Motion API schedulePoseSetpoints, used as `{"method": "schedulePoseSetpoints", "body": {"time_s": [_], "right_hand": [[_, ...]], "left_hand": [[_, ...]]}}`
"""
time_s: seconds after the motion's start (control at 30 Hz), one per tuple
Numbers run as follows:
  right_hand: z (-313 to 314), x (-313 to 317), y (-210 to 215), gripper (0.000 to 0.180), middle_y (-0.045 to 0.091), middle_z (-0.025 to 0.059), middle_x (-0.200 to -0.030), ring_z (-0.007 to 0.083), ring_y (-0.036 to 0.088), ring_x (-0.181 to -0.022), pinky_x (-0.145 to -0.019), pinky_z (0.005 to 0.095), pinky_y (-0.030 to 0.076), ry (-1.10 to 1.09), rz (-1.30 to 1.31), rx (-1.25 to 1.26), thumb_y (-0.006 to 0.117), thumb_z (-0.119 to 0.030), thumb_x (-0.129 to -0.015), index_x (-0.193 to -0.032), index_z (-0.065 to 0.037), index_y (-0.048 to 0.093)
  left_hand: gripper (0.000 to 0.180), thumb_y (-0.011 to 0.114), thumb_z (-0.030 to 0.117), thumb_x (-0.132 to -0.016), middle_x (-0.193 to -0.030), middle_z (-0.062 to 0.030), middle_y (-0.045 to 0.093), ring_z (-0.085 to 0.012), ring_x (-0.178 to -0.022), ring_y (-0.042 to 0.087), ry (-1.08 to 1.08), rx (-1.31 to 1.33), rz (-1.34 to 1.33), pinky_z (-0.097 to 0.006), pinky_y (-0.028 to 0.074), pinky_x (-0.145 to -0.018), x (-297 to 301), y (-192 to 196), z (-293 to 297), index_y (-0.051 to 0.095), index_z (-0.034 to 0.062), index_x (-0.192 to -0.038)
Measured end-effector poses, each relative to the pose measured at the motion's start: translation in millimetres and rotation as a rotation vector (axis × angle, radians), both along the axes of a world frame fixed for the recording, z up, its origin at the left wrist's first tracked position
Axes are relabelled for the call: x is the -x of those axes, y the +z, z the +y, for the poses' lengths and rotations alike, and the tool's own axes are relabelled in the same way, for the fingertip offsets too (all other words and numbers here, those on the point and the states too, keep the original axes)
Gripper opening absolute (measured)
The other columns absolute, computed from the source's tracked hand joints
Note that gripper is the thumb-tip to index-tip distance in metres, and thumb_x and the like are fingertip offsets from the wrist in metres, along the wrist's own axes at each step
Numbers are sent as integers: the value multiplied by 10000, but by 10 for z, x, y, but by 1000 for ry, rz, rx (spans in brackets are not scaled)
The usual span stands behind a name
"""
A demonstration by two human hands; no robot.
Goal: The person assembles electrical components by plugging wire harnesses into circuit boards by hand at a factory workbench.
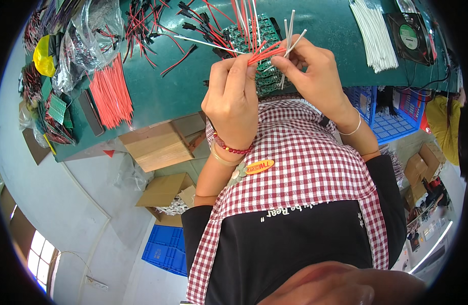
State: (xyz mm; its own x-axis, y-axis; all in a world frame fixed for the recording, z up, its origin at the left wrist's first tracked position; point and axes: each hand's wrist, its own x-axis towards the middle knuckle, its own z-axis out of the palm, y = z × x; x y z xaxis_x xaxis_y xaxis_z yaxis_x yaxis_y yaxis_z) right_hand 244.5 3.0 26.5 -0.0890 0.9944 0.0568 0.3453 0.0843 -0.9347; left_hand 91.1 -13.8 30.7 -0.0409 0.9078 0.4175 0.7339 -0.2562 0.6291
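Observation:
A small bunch of red wires [267, 53] stretches between my two hands above the green table. My left hand [230, 99] is closed in a pinch on one end of the bunch. A single white wire [208, 43] runs to the left from near those fingertips. Thumb and fingers of my right hand [315, 73] are closed around several white wires [290, 31], right at the other end of the red ones. Beneath both hands lie green circuit boards [268, 84] in a panel, partly covered by the hands and wires.
Red-black wires with black connectors [191, 25] lie at the far left, near a red wire bundle [111, 94] and a clear plastic bag [89, 38]. White wires [375, 38] and a black fan [409, 36] are at right. A blue crate [391, 124] stands below the table.

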Motion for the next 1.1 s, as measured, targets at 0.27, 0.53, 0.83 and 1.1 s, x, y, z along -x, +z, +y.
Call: {"method": "schedulePoseSetpoints", "body": {"time_s": [0.27,0.53,0.83,1.1], "right_hand": [[36,41,-10,194,540,73,-604,121,508,-493,-470,267,402,87,26,153,693,-91,-829,-952,9,583],[32,-53,-8,316,571,-26,-679,14,484,-557,-483,184,391,28,-12,197,664,-65,-864,-1169,-15,595],[34,-263,100,150,598,-16,-734,32,523,-580,-519,170,422,-20,237,389,648,-104,-882,-992,-5,624],[23,-419,87,111,604,16,-765,52,575,-623,-572,186,479,14,366,407,619,-79,-897,-965,9,617]], "left_hand": [[155,704,47,-795,-839,-61,608,-196,-636,606,-6,-9,-3,-300,482,-534,-9,1,-3,681,53,-948],[146,703,48,-798,-835,-59,606,-194,-630,604,-7,-9,-8,-301,480,-529,-11,10,0,676,51,-941],[158,708,43,-785,-841,-50,608,-191,-631,603,-5,-23,1,-296,478,-532,-14,-2,14,674,58,-938],[165,714,46,-780,-841,-52,607,-193,-632,603,-10,-16,5,-298,479,-531,-15,7,4,675,55,-940]]}}
